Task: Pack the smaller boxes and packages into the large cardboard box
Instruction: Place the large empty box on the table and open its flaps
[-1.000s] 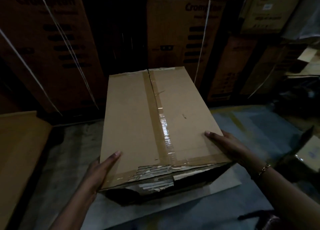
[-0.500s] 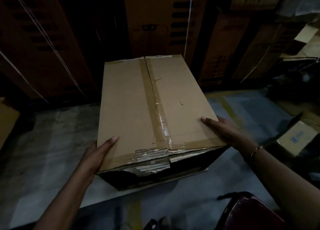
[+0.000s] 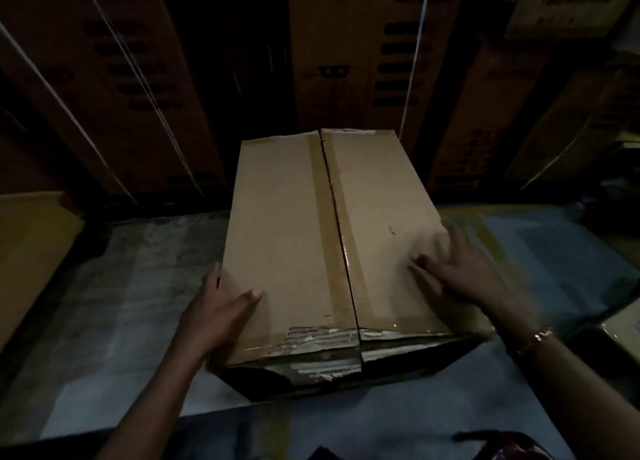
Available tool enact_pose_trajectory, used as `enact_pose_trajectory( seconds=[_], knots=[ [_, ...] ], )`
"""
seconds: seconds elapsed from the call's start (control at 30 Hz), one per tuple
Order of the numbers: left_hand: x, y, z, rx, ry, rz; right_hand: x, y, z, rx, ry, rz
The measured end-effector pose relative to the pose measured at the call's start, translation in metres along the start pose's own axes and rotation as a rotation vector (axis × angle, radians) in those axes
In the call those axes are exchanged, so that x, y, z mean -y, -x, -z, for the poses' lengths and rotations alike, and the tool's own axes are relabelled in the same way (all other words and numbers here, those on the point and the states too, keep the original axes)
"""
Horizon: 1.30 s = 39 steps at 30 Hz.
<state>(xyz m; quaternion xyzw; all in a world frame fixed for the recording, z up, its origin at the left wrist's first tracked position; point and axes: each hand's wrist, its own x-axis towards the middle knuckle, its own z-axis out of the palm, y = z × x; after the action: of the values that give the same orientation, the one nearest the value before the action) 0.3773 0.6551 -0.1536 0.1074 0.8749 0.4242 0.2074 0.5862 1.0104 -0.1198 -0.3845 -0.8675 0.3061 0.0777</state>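
A large cardboard box sits in the middle of the view on a grey floor, its long side running away from the person and its top flaps closed. A strip of brown tape runs along the centre seam, where a thin dark gap shows between the two flaps. The near edge of the top is torn, with the corrugated layer exposed. The left hand grips the box at its near left corner, with the thumb lying flat on the top and the fingers reaching down the left side. The right hand lies on the near right part of the top, palm down and fingers spread and fairly straight, holding nothing; it is blurred, so finer detail is lost. A bracelet circles the right wrist. Behind the box stand tall printed cartons bound with pale straps. A flat brown cardboard piece lies at the left, apart from the box, and a smaller box shows at the right edge.
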Motion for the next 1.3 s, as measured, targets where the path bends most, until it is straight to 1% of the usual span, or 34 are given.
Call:
enact_pose_trajectory(
  seconds=[0.03, 0.07, 0.13, 0.17, 0.23, 0.3, 0.37, 0.4, 0.5, 0.53, 0.57, 0.63, 0.7, 0.73, 0.8, 0.83, 0.9, 0.97, 1.03, 1.1, 1.13, 1.2, 1.27, 1.3],
  knots=[
    [-0.009, -0.005, -0.001, -0.010, -0.072, -0.027, 0.020, 0.000, -0.006, -0.044, 0.050, 0.101],
    [-0.018, -0.010, -0.004, -0.007, -0.156, -0.044, 0.041, 0.002, -0.013, -0.053, 0.090, 0.193],
    [-0.030, -0.014, -0.011, 0.018, -0.367, -0.083, 0.077, 0.007, -0.031, -0.023, 0.254, 0.317],
    [-0.032, -0.014, -0.014, 0.028, -0.457, -0.106, 0.089, 0.008, -0.041, 0.003, 0.351, 0.353],
    [-0.030, -0.011, -0.018, 0.028, -0.544, -0.128, 0.104, 0.011, -0.053, 0.067, 0.484, 0.370],
    [-0.026, -0.008, -0.020, 0.012, -0.563, -0.127, 0.113, 0.012, -0.051, 0.119, 0.552, 0.357],
    [-0.023, -0.007, -0.021, -0.012, -0.562, -0.139, 0.123, 0.013, -0.030, 0.129, 0.549, 0.341],
    [-0.021, -0.007, -0.022, -0.031, -0.568, -0.157, 0.128, 0.014, -0.012, 0.104, 0.508, 0.334],
    [-0.013, -0.008, -0.024, -0.058, -0.597, -0.214, 0.130, 0.017, 0.062, -0.048, 0.313, 0.285],
    [-0.011, -0.009, -0.024, -0.064, -0.606, -0.226, 0.126, 0.018, 0.090, -0.084, 0.270, 0.269],
    [-0.010, -0.010, -0.025, -0.077, -0.620, -0.237, 0.119, 0.018, 0.115, -0.107, 0.278, 0.250],
    [-0.012, -0.010, -0.026, -0.120, -0.677, -0.275, 0.100, 0.011, 0.156, -0.121, 0.435, 0.134],
    [-0.017, -0.004, -0.029, -0.152, -0.744, -0.327, 0.071, 0.002, 0.176, -0.130, 0.669, -0.018],
    [-0.020, 0.000, -0.031, -0.155, -0.761, -0.339, 0.055, 0.001, 0.180, -0.144, 0.774, -0.064],
    [-0.030, 0.009, -0.038, -0.128, -0.781, -0.332, 0.019, 0.002, 0.170, -0.170, 0.910, -0.090],
    [-0.036, 0.015, -0.043, -0.102, -0.791, -0.326, 0.002, 0.002, 0.159, -0.160, 0.933, -0.093],
    [-0.049, 0.031, -0.061, -0.048, -0.780, -0.326, -0.026, 0.001, 0.127, -0.065, 0.875, -0.134],
    [-0.063, 0.049, -0.082, -0.006, -0.749, -0.334, -0.041, -0.001, 0.088, 0.039, 0.720, -0.153],
    [-0.077, 0.065, -0.099, 0.031, -0.770, -0.329, -0.048, 0.002, 0.052, 0.120, 0.430, -0.144],
    [-0.090, 0.078, -0.102, 0.017, -0.804, -0.374, -0.048, 0.009, 0.027, 0.182, 0.092, -0.168],
    [-0.095, 0.084, -0.099, -0.034, -0.775, -0.427, -0.049, 0.011, 0.019, 0.206, -0.027, -0.179],
    [-0.105, 0.095, -0.082, -0.188, -0.577, -0.555, -0.054, 0.013, 0.014, 0.205, -0.141, -0.172],
    [-0.112, 0.104, -0.053, -0.360, -0.349, -0.672, -0.059, 0.010, 0.015, 0.181, -0.113, -0.147],
    [-0.113, 0.105, -0.035, -0.432, -0.253, -0.704, -0.062, 0.009, 0.017, 0.171, -0.089, -0.149]
  ],
)
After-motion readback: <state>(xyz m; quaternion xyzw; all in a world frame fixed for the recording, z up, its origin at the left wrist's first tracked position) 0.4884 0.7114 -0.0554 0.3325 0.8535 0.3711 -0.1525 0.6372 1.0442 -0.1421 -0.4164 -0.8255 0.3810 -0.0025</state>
